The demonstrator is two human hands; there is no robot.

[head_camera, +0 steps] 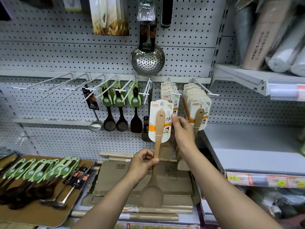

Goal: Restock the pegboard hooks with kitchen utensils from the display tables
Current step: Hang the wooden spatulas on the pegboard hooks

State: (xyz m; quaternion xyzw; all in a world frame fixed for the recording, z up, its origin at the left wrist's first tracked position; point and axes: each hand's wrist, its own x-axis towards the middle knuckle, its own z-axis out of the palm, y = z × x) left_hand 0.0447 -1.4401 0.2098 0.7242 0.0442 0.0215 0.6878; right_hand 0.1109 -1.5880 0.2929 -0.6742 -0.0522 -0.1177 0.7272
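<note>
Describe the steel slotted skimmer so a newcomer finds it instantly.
Start at the grey pegboard wall. Above the row of white hooks, near the centre, hangs the skimmer, a round shiny bowl full of holes. Nothing else on the wall is perforated; the spoons below are dark wood.

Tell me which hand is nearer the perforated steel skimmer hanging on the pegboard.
Right. The right hand is raised beside the spatula's card, below the skimmer; the left hand grips the wooden spatula handle lower down.
</note>
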